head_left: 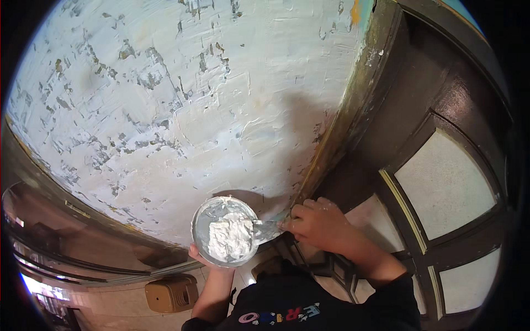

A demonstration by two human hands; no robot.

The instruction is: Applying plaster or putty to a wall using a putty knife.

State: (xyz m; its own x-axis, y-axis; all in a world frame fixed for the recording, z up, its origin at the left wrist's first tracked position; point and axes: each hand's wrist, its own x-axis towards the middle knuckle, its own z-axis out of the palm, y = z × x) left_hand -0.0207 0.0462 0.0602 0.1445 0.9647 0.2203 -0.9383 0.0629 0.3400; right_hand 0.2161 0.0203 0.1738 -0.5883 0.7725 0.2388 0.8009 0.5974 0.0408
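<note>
A round grey bowl (203,222) holds a lump of thick white putty (227,238), with more smeared along its inner side. My left hand (220,274) holds it from below and at its left side; most of those fingers are hidden beneath it. In my right hand (319,225), closed round its handle end, is a putty knife (269,229). Its whitish, smeared blade reaches over the right rim of the bowl to the putty. Just beyond both hands stands a wall (237,118) with a rough white coat, where grey patches show through, mostly to the left.
A worn wooden frame (353,118) edges the wall at the right. Beside it is a dark brown door (415,83) with pale panels. A brown plastic stool (170,293) stands on the tiled floor (118,303) at lower left. Dark glossy woodwork (72,226) runs along the left.
</note>
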